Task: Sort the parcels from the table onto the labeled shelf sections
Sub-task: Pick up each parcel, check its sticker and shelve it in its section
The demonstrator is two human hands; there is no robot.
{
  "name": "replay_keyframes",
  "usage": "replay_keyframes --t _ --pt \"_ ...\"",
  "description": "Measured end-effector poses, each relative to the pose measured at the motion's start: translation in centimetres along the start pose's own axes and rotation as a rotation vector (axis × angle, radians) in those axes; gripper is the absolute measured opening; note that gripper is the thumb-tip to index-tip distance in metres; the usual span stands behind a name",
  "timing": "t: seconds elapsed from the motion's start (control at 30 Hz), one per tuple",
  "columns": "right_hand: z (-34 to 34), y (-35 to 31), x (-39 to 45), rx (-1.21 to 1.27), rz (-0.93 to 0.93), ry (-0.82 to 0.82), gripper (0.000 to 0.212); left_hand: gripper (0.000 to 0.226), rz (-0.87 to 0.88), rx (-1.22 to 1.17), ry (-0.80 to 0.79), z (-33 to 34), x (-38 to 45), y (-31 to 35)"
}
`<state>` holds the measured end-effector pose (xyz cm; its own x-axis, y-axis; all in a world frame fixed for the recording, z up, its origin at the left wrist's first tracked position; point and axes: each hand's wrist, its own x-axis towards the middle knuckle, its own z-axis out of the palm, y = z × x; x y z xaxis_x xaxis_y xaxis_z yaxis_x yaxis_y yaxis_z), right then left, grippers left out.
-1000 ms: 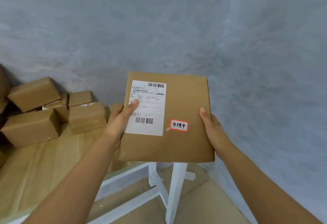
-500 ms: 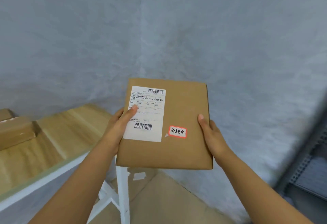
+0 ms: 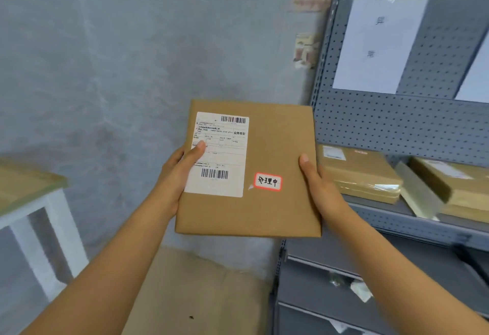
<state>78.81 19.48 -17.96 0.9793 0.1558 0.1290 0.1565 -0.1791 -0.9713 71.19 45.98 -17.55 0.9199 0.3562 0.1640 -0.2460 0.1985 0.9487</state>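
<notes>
With both thumbs pressed on its face, the left hand [image 3: 177, 173] and right hand [image 3: 316, 185] clamp the flat parcel [image 3: 267, 154] in mid-air beside the shelf [image 3: 383, 128]. Carrying is under way; next, match its red-edged sticker [image 3: 267, 181] to a section sign [image 3: 379, 43].

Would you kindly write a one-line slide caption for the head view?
Both hands, left hand and right hand, hold a labelled brown parcel beside a grey shelf already holding parcels.
</notes>
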Motion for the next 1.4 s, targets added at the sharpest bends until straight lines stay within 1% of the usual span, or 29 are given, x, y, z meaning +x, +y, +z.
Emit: replay_keyframes --t 0.03,0.13,0.33,0.53,0.6,0.67,0.7,0.8,0.83,0.87,1.0,1.13,1.27,1.33,1.4 --pt "-1.9 0.0 -0.3 0.011 0.000 0.026 0.070 0.046 0.003 0.003 -0.030 1.8 0.0 -0.1" --pt "-7.2 0.4 -0.7 0.047 0.016 0.095 0.056 0.051 -0.003 0.018 -0.112 7.1 0.7 -0.5" --pt "-17.7 0.8 0.2 0.024 -0.004 0.207 0.039 0.047 0.010 0.001 -0.256 18.5 2.8 -2.2" --pt "-27.8 1.6 3.2 0.000 0.015 0.329 0.054 0.047 0.008 -0.022 -0.330 29.8 6.1 -4.3" --pt "-31.3 1.7 3.7 -0.009 0.011 0.369 0.063 0.042 -0.003 -0.034 -0.353 34.0 6.7 -4.7" --pt "-35.3 1.9 3.9 -0.050 0.001 0.430 0.068 0.036 -0.011 -0.047 -0.383 38.3 6.7 -5.2" --pt "-37.2 2.1 3.8 -0.059 0.000 0.454 0.072 0.036 -0.015 -0.046 -0.409 40.4 6.6 -5.6" --pt "-42.5 2.9 3.2 -0.052 -0.002 0.495 0.102 0.044 -0.027 -0.042 -0.468 45.9 5.9 -6.6" --pt "-44.3 3.4 3.0 -0.042 -0.001 0.506 0.105 0.044 -0.027 -0.043 -0.471 47.7 5.7 -6.9" --pt "-46.0 3.8 2.9 -0.032 -0.002 0.513 0.103 0.046 -0.028 -0.043 -0.480 49.5 5.4 -7.2" --pt "-53.2 5.4 2.5 0.024 -0.016 0.512 0.081 0.045 -0.011 -0.022 -0.491 56.6 4.3 -8.6" --pt "-60.3 6.7 1.4 0.048 -0.025 0.486 0.055 0.047 -0.019 -0.020 -0.479 63.5 2.2 -10.8" --pt "-67.7 7.6 0.5 0.035 -0.016 0.448 0.045 0.051 -0.050 -0.032 -0.439 70.0 -0.4 -12.9" --pt "-71.1 7.9 0.3 0.031 -0.022 0.424 0.037 0.047 -0.048 -0.041 -0.414 72.8 -1.4 -13.6" --pt "-73.9 8.2 0.3 0.021 -0.026 0.412 0.038 0.048 -0.038 -0.053 -0.397 75.4 -2.2 -14.1"
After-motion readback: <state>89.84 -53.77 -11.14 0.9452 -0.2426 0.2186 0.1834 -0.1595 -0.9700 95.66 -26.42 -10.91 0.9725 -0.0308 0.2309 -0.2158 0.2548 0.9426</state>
